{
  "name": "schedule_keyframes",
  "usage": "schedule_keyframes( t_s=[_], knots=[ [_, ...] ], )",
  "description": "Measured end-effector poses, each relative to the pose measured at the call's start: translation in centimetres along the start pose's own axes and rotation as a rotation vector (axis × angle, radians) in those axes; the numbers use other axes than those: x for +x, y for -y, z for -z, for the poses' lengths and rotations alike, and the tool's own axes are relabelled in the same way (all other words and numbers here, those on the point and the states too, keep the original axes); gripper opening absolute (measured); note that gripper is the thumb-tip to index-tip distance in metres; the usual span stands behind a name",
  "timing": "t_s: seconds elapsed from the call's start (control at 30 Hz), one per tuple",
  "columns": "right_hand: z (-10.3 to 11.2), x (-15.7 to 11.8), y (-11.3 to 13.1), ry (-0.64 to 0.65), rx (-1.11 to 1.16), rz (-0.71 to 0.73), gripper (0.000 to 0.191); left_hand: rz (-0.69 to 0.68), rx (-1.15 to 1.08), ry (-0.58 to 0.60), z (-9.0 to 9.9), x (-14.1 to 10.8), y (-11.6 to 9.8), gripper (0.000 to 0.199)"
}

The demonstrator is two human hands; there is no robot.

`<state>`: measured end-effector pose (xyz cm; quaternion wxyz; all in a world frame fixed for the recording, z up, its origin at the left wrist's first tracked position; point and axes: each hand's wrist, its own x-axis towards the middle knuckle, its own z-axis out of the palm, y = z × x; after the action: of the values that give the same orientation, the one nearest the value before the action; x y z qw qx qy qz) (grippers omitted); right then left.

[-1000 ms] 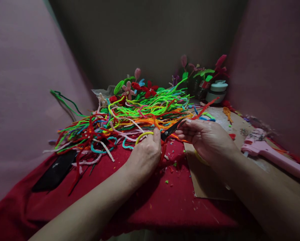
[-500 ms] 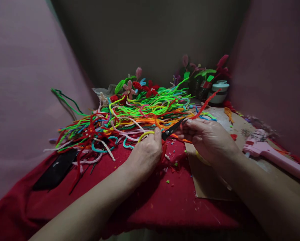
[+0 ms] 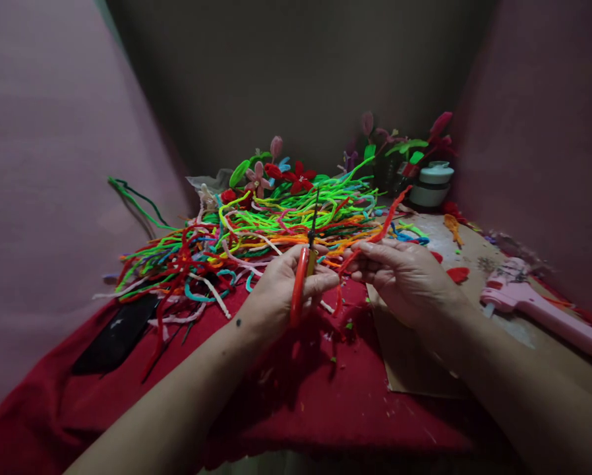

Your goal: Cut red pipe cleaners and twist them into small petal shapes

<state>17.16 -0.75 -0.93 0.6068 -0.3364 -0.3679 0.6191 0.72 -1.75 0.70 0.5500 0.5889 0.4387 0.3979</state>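
My left hand [image 3: 281, 290] is closed around scissors [image 3: 300, 280] with red and yellow handles, their dark blades pointing up and away. Its thumb reaches toward the lower part of a red fuzzy stem [image 3: 392, 214]. Just to the right, my right hand [image 3: 392, 267] pinches that stem between thumb and fingers; one end rises to the upper right and the other hangs down between the hands. Behind both hands spreads a pile of coloured fuzzy stems [image 3: 286, 211], green, orange, red and white.
A pink glue gun [image 3: 538, 303] lies at the right on a board [image 3: 409, 356]. A lidded jar [image 3: 432, 183] and fuzzy flowers [image 3: 300, 177] stand behind. A black flat object [image 3: 115, 336] rests at the left on the red cloth [image 3: 177, 402].
The scissors have swung from pointing right, at the red stem, to pointing upward in my left hand. My left hand has turned, and the red stem has shifted slightly left and down.
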Motion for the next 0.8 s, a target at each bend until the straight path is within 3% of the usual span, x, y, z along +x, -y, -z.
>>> schedule_keyframes(
  t_s=[0.1,0.2,0.4,0.63,0.8],
  knots=[
    [-0.1,0.0,-0.6,0.020,-0.004,-0.026,0.010,-0.014,-0.089,0.000,-0.5,0.1,0.3,0.043],
    [-0.1,-0.3,-1.2,0.029,-0.055,-0.031,0.015,-0.127,-0.092,-0.063,-0.8,0.2,0.9,0.051],
    [-0.3,-1.0,-1.6,-0.005,-0.254,0.000,0.020,-0.295,0.144,-0.087,-0.7,0.1,1.7,0.035],
    [-0.2,-1.0,-1.8,0.013,-0.279,-0.014,0.018,-0.288,0.336,-0.113,0.0,0.1,2.2,0.039],
    [-0.1,-0.7,-1.5,-0.012,-0.207,0.028,0.015,-0.103,0.041,-0.030,0.2,0.2,0.9,0.036]
  ],
)
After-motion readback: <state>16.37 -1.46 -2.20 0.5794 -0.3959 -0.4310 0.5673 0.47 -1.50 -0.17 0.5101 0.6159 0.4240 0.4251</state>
